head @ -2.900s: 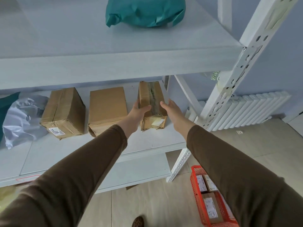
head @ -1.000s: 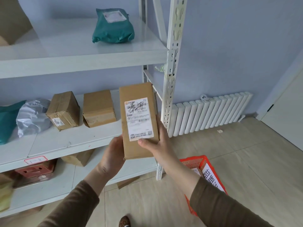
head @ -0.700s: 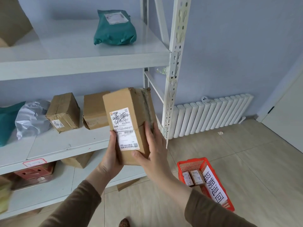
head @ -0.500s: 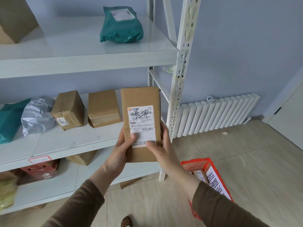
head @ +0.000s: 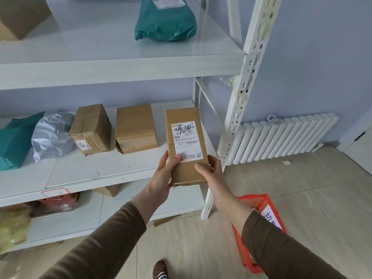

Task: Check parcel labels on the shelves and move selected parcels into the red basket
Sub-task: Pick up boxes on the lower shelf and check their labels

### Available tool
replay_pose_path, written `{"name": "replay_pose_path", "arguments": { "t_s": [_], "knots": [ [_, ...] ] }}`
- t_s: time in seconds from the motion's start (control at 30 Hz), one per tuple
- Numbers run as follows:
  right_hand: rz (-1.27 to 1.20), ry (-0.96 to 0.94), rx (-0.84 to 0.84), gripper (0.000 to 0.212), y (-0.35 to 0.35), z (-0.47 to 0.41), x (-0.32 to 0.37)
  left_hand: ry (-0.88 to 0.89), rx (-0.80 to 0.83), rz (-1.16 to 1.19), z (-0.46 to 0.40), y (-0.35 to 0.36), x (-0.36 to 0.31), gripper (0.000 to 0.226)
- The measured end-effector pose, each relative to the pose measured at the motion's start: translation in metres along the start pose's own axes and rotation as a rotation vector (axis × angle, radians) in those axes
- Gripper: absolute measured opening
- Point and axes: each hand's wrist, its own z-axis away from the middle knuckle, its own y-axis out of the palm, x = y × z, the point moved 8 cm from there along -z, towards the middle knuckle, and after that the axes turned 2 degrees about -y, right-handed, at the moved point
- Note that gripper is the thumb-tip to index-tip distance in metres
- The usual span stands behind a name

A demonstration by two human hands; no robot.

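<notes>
Mid shelf, L to R: teal plastic mailer bag (head: 14, 144), crumpled grey poly bag (head: 51, 135), taped brown cardboard box (head: 90, 129) w/ small sticker on its front end, plain brown cardboard box (head: 135, 130). Upper shelf: another teal mailer bag (head: 166, 23) w/ label. Left hand (head: 162, 176) grips lower left edge of long brown cardboard parcel (head: 186, 146), thumb on its white shipping label (head: 186, 140). Parcel held upright in front of the mid shelf's right end, label facing camera. Right hand (head: 213, 173) grips lower right edge, thumb across the front. Red plastic mesh basket (head: 252, 200) on floor below right, partly hidden by right sleeve. White ribbed radiator (head: 281, 137) on wall.
</notes>
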Motion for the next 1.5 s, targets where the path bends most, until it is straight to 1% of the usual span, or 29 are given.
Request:
{"name": "replay_pose_path", "arguments": {
  "t_s": [0.03, 0.07, 0.17, 0.27, 0.33, 0.43, 0.57, 0.83, 0.93, 1.0, 1.07, 1.1, 1.13, 1.17, 1.23, 1.3, 1.37, 1.43, 1.5],
  "knots": [
    [-0.021, 0.033, -0.011, 0.056, 0.002, -0.007, -0.003, -0.016, -0.008, 0.005, -0.009, 0.0, -0.002, 0.082],
    [-0.04, 0.063, -0.016, 0.051, 0.005, -0.014, -0.003, -0.027, -0.015, 0.007, -0.02, 0.001, -0.003, 0.079],
    [-0.074, 0.112, -0.041, 0.044, 0.011, -0.046, 0.005, -0.043, -0.025, 0.002, -0.049, 0.006, -0.015, 0.052],
    [-0.054, 0.127, -0.073, 0.039, 0.015, -0.084, 0.021, -0.05, 0.047, -0.028, -0.082, 0.012, -0.026, 0.041],
    [-0.019, 0.136, -0.096, 0.033, 0.018, -0.109, 0.026, -0.049, 0.064, -0.061, -0.104, 0.012, -0.035, 0.039],
    [0.011, 0.157, -0.134, 0.017, 0.023, -0.141, 0.028, -0.041, 0.053, -0.13, -0.133, 0.008, -0.052, 0.041],
    [0.007, 0.191, -0.137, 0.011, 0.03, -0.177, 0.027, -0.044, 0.053, -0.208, -0.169, 0.002, -0.061, 0.046],
    [0.058, 0.176, -0.139, 0.02, 0.035, -0.216, 0.016, -0.123, 0.036, -0.184, -0.204, -0.006, -0.048, 0.057],
    [0.095, 0.147, -0.134, 0.033, 0.037, -0.223, 0.013, -0.157, 0.003, -0.201, -0.209, -0.011, -0.043, 0.072],
    [0.23, 0.118, -0.187, 0.046, 0.033, -0.225, 0.016, -0.142, -0.01, -0.259, -0.203, -0.011, -0.048, 0.08],
    [0.506, 0.025, -0.266, 0.064, 0.028, -0.225, 0.028, -0.052, -0.079, -0.393, -0.193, -0.015, -0.064, 0.081],
    [0.658, -0.068, -0.294, 0.068, 0.031, -0.223, 0.039, 0.033, -0.122, -0.436, -0.187, -0.019, -0.075, 0.079],
    [0.763, -0.198, -0.31, 0.066, 0.039, -0.22, 0.053, 0.135, -0.156, -0.451, -0.18, -0.024, -0.088, 0.077],
    [0.796, -0.342, -0.305, 0.061, 0.052, -0.213, 0.067, 0.24, -0.185, -0.457, -0.171, -0.032, -0.1, 0.075],
    [0.727, -0.563, -0.255, 0.054, 0.084, -0.196, 0.091, 0.409, -0.246, -0.483, -0.155, -0.055, -0.12, 0.073],
    [0.648, -0.65, -0.167, 0.051, 0.117, -0.186, 0.1, 0.485, -0.342, -0.541, -0.142, -0.086, -0.136, 0.069],
    [0.59, -0.621, -0.069, 0.051, 0.146, -0.187, 0.097, 0.5, -0.44, -0.558, -0.134, -0.12, -0.148, 0.066],
    [0.549, -0.498, 0.015, 0.055, 0.169, -0.195, 0.088, 0.461, -0.516, -0.525, -0.133, -0.155, -0.154, 0.065],
    [0.521, -0.346, 0.055, 0.06, 0.185, -0.206, 0.075, 0.395, -0.557, -0.493, -0.137, -0.184, -0.153, 0.067]
  ]
}}
